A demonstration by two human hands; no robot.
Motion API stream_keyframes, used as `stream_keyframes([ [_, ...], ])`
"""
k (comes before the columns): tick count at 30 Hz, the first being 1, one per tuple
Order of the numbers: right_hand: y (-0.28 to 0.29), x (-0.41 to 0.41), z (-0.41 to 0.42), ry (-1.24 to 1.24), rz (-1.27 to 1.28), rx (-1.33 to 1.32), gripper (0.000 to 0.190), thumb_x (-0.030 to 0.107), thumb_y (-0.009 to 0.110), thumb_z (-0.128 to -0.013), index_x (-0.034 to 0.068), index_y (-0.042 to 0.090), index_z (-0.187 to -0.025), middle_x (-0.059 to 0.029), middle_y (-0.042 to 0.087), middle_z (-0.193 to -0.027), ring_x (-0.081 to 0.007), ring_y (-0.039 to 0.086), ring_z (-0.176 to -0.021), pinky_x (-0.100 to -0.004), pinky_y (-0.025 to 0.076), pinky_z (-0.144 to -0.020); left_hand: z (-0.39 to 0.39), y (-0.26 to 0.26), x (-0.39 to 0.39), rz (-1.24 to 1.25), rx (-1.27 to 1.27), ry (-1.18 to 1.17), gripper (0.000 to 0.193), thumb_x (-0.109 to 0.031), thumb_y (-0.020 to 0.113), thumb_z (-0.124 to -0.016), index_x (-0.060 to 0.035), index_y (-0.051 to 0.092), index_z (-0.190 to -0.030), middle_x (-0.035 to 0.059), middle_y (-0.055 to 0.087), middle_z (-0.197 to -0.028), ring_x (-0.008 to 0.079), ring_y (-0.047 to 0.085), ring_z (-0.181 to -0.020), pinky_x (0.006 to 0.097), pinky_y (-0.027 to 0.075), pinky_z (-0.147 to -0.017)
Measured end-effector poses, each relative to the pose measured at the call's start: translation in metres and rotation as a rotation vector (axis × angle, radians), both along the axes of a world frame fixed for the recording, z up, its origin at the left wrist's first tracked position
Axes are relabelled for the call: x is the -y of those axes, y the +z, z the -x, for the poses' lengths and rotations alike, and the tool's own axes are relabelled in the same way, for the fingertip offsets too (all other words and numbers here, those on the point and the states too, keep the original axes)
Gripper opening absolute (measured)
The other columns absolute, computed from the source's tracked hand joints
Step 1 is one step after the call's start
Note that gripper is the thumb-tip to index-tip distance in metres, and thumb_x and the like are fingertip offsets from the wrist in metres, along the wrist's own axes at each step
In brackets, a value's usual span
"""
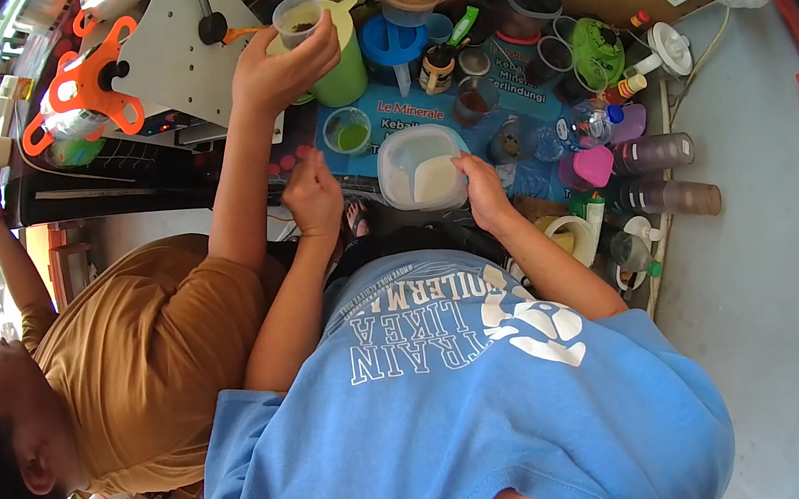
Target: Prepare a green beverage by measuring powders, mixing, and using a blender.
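My right hand [486,189] grips the right rim of a clear plastic tub [397,174] that holds something white, perhaps a powder. To the left of the tub, my left hand [314,194] is curled with its knuckles up; whether anything is inside it cannot be seen. Just above that hand, a clear cup with green liquid [353,135] stands on the blue printed table cover. A co-worker's hand [288,67] reaches in over the table from the left with a small clear cup [298,17] that has dark bits in it.
Behind the cups stand a green pitcher [338,61], a blue-lidded jug [393,42] and a citrus juicer [410,0]. Several cups, a water bottle [584,125] and a pink container [588,168] crowd the right side. A cup sealing machine [174,59] is at upper left; the co-worker [149,358] sits or stands close on my left.
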State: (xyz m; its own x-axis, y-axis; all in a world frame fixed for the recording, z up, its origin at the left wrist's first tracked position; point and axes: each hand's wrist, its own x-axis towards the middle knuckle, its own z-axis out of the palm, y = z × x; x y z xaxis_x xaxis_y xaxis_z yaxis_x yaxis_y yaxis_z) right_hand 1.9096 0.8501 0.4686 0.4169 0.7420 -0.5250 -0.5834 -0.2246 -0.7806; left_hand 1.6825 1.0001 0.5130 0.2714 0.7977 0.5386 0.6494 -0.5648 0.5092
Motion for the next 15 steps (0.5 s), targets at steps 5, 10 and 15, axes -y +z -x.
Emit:
stream_keyframes([
  [5, 0.024, -0.012, 0.009, 0.058, 0.053, 0.091, 0.038, 0.029, 0.062, -0.095, -0.007, 0.061, -0.109, -0.0238, 0.035, -0.155, -0.0257, 0.032, -0.144, -0.0332, 0.023, -0.115, 0.012, -0.013, -0.002, 0.467, 0.484, 0.249, 0.018, -0.011, 0.059, -0.098, 0.0044, 0.070, -0.095, 0.0085, 0.068, -0.077, 0.0140, 0.060, -0.055, 0.0285, 0.048, -0.052],
  [10, 0.000, -0.012, 0.001, 0.098, -0.030, 0.119, 0.030, 0.028, 0.064, -0.096, -0.002, 0.063, -0.092, -0.0280, 0.027, -0.158, -0.0294, 0.023, -0.150, -0.0346, 0.018, -0.117, 0.007, 0.030, 0.024, 0.689, 0.912, 0.199, 0.022, -0.012, 0.061, -0.099, 0.0091, 0.067, -0.099, 0.0090, 0.066, -0.078, 0.0100, 0.056, -0.053, 0.0252, 0.047, -0.048],
  [15, 0.022, -0.009, 0.007, 0.186, -0.015, 0.336, 0.027, 0.027, 0.068, -0.094, 0.002, 0.063, -0.086, -0.0296, 0.028, -0.158, -0.0316, 0.022, -0.151, -0.0367, 0.021, -0.117, 0.001, 0.020, 0.042, 0.846, 0.766, 0.051, 0.021, -0.012, 0.061, -0.098, 0.0062, 0.068, -0.102, 0.0083, 0.067, -0.078, 0.0095, 0.055, -0.052, 0.0251, 0.045, -0.047],
])
